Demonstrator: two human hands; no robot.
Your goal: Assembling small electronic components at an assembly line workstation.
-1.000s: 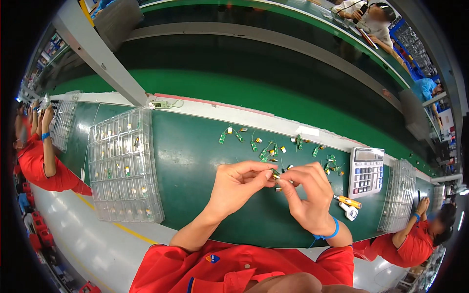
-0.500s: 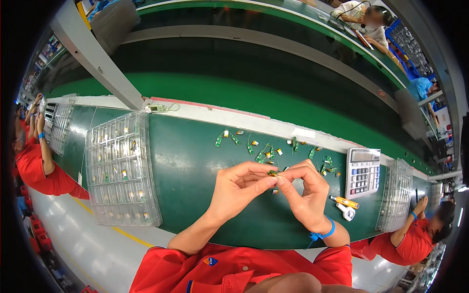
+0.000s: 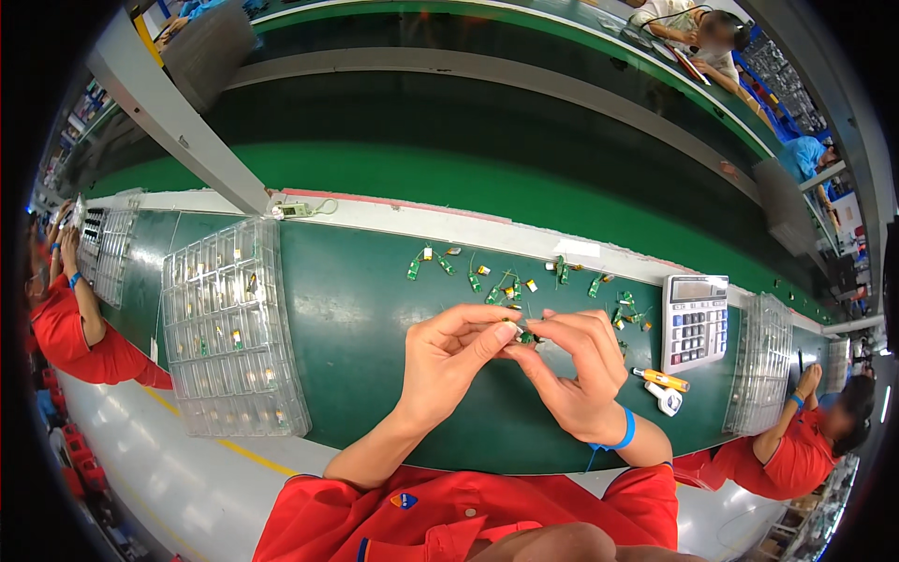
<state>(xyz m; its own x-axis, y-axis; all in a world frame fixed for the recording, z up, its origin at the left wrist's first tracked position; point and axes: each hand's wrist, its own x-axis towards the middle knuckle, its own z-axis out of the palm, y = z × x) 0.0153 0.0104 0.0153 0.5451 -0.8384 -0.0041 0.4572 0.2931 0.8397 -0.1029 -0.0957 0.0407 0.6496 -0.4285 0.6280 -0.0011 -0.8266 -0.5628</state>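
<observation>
Small green board (image 3: 516, 330) held between two hands

A green desk (image 3: 361, 300) runs through a workroom with a grey floor (image 3: 131, 431) and co-workers in red on either side. At left, a clear compartmented tray (image 3: 289, 384) holds small green and yellow-white pieces. The board sits over the desk — left hand (image 3: 448, 354) and right hand (image 3: 582, 367) both pinching it — mostly covered by fingertips, so its facing and long axis cannot be told.

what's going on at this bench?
A person's left hand and right hand pinch a small green part, mostly hidden by fingers. More green boards lie scattered on the bench beyond. A clear compartment tray sits left; a calculator sits right.
</observation>
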